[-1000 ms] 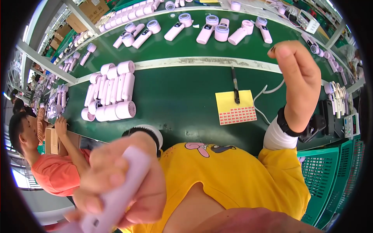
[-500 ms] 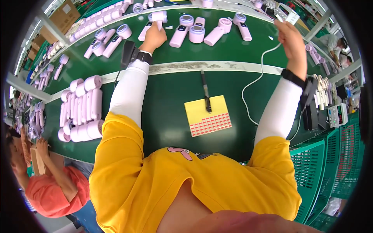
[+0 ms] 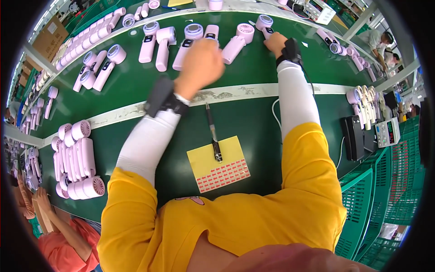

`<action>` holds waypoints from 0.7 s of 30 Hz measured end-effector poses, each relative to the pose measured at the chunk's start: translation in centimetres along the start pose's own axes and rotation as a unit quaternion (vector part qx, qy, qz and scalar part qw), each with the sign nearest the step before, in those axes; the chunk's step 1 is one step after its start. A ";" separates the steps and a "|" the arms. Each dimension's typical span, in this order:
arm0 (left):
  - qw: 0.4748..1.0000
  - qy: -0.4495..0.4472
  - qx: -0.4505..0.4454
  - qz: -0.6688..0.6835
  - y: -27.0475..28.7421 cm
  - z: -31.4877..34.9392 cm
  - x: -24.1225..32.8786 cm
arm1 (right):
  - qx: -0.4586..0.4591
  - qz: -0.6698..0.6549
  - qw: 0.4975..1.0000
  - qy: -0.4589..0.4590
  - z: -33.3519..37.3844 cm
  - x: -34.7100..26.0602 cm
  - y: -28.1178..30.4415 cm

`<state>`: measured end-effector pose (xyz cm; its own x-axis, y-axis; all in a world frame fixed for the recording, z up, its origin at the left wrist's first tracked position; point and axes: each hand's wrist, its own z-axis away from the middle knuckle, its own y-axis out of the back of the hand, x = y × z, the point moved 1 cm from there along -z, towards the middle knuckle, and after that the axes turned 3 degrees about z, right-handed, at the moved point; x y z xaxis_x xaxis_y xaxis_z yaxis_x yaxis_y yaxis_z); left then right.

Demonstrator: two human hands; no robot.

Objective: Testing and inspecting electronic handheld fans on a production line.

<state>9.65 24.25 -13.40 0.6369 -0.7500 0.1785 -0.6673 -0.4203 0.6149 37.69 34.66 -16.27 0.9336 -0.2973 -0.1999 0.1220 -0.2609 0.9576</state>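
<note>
My right hand (image 3: 275,44) is closed round the handle of a lilac handheld fan (image 3: 264,21) at the far side of the green bench; its round head shows past my fingers. My left hand (image 3: 201,63), smeared by motion, hovers over the middle fans, and its fingers are hidden. Partly behind it lie a fan with a dark display (image 3: 193,31) and another fan (image 3: 211,32). Between my hands rests a fan with a slotted head (image 3: 245,34). A white cable (image 3: 274,111) passes behind my right forearm; its upper end is hidden.
Nearer me lie a yellow pad (image 3: 215,152) with a sheet of red stickers and a black pen (image 3: 213,131). Stacked fans (image 3: 74,158) sit left, more fans (image 3: 102,68) beyond. Green crates (image 3: 358,208) and a small meter (image 3: 387,133) stand right. A co-worker (image 3: 68,240) sits lower left.
My left hand has let go of a fan and come nearer and right. My right hand has moved left from above the bench onto a fan's handle. The whole view has shifted.
</note>
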 end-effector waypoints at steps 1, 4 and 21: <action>0.996 -0.005 -0.088 0.009 -1.2 -0.4 2.2 | 0.001 0.017 1.000 0.015 0.2 0.2 -0.4; 0.995 0.016 -0.088 -0.050 -5.6 -1.5 3.6 | -0.043 0.032 0.996 0.071 3.3 -2.8 2.3; 0.480 0.315 -0.236 0.784 1.3 -1.7 4.4 | -0.153 -0.762 0.626 0.059 13.9 -2.9 13.3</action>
<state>12.21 21.22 -10.48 -0.4149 0.4097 0.8124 -0.4503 0.6834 -0.5746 31.88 19.28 -5.81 -0.3305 0.1577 -0.9305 0.9436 0.0348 -0.3292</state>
